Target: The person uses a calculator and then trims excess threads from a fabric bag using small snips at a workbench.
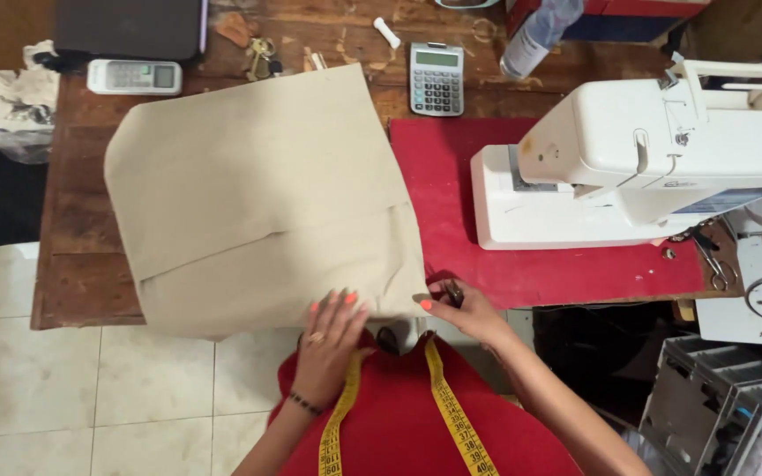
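I see grey plastic crates (pixel 707 397) on the floor at far right, their contents too blurred to tell. The beige fabric piece (pixel 262 198) lies flat on the wooden tabletop (pixel 81 264), overhanging its near edge, long axis running from near edge to far edge. My left hand (pixel 332 339) presses flat, fingers spread, on its near hem; my right hand (pixel 456 304) pinches the near right corner. White sewing machine (pixel 646 159) sits on a red mat (pixel 451 194); pale floor tiles (pixel 90 397) below.

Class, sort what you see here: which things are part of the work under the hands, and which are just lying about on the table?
In use:
- beige fabric
- left hand, flat on the fabric's near edge
- right hand, at the fabric's corner, holding a small dark tool
- yellow tape measure, round the neck

Lying about:
- calculator
- remote control
- keys
- plastic bottle
- sewing machine
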